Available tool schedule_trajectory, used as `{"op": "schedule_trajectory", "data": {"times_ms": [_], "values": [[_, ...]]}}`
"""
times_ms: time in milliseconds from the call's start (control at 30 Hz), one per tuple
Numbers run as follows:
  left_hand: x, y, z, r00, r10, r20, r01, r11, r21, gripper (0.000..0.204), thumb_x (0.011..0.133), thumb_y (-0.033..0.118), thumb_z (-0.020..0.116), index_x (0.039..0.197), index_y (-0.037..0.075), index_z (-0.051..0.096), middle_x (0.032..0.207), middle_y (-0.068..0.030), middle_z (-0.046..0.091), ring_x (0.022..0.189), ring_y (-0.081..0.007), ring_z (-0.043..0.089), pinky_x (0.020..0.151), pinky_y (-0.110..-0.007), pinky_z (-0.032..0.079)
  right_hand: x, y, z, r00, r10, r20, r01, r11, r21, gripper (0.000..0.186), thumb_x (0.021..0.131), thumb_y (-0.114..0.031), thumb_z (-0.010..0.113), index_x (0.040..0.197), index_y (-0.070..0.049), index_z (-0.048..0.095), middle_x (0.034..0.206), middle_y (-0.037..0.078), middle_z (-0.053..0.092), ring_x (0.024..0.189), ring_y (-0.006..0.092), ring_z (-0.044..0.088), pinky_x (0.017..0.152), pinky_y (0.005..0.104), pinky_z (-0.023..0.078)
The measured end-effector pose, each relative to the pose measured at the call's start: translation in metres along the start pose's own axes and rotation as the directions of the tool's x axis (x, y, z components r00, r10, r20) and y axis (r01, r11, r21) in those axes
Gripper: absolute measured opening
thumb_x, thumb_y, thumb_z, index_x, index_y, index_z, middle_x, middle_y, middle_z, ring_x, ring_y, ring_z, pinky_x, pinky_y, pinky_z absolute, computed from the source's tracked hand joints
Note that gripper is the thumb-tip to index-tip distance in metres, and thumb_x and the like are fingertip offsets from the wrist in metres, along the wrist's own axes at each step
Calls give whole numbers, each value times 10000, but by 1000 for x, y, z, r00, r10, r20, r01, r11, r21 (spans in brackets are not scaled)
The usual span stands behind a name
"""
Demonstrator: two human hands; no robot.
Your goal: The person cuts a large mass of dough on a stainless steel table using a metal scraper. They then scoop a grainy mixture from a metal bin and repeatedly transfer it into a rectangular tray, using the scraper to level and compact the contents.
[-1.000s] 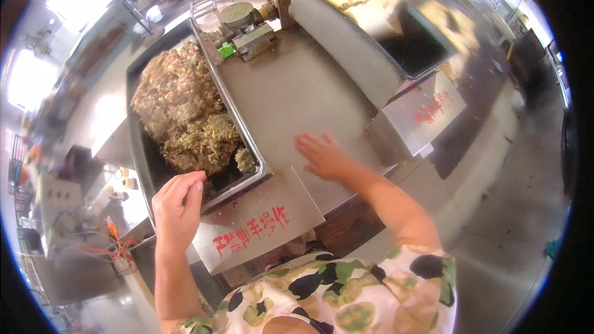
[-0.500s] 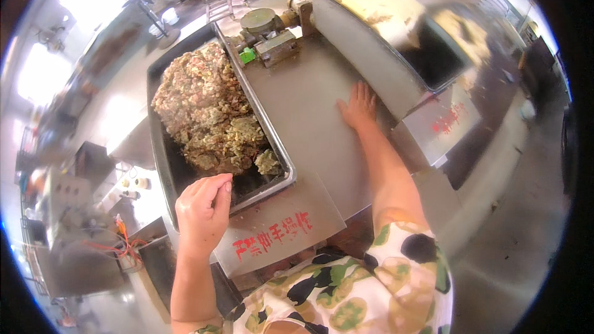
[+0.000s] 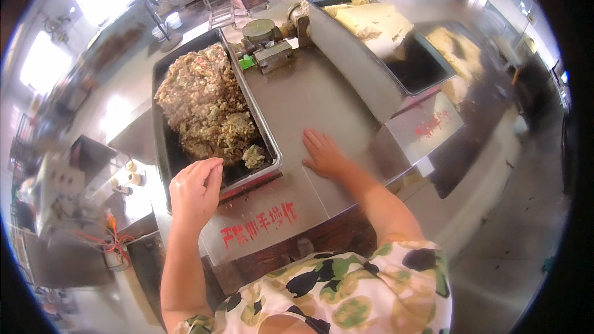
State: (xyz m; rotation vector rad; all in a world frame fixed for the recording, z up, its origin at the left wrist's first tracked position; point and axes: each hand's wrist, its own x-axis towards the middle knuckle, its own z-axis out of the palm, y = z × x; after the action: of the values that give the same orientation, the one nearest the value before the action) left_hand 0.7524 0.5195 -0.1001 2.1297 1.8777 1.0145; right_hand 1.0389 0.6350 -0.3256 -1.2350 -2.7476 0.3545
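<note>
My left hand (image 3: pixel 195 190) is over the near left corner of a dark, metal-rimmed tray (image 3: pixel 270 139). Its fingertips are pressed together, and anything in them is too small or hidden to make out. A large heap of crumbly brown, nutty-looking filling (image 3: pixel 207 102) fills most of that tray, and a small clump (image 3: pixel 253 156) sits apart in its near right corner. Palm down, my right hand (image 3: pixel 324 154) rests with fingers spread on the bare metal worktop (image 3: pixel 303 93), to the right of the tray.
A second dark tray (image 3: pixel 417 74) holding a pale yellow dough slab (image 3: pixel 374 21) stands on a raised metal box at right. More yellow dough (image 3: pixel 455 52) lies beyond. Machine parts with a round greenish cap (image 3: pixel 260 29) sit at the worktop's far end. Orange wires (image 3: pixel 112 238) hang at lower left.
My right hand has slid left and nearer across the metal worktop, away from the raised box. My left hand keeps its pinch by the tray corner. The whole view has shifted slightly.
</note>
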Motion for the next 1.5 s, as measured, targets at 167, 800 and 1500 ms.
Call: {"op": "schedule_trajectory", "data": {"times_ms": [167,800,1500], "values": [[-5,1,2,999,24,-39,-24,1000,-5,81,832,74,633,882,23,669,818,-127,673,719,-300,647,638,-344,506,-67,18,7,950,311,-26,-246,797,552,637,962,-439,409,1385,35,361,1483,174,310,1389,304,267,1137,444,191],[-20,-3,-10,995,-36,-96,32,999,-34,96,839,130,633,879,56,678,814,-127,673,686,-297,645,609,-342,504,30,-122,-211,914,364,-178,347,-476,808,202,932,-34,469,1130,-49,509,812,53,552,518,91,407,477,248,372],[-21,-4,-12,989,-119,-86,110,989,-95,105,841,135,637,896,59,685,823,-129,673,688,-292,644,614,-342,497,55,-148,-207,960,-129,-247,267,175,948,386,920,-200,584,1279,-58,564,1455,72,383,1388,197,267,1106,362,247]]}}
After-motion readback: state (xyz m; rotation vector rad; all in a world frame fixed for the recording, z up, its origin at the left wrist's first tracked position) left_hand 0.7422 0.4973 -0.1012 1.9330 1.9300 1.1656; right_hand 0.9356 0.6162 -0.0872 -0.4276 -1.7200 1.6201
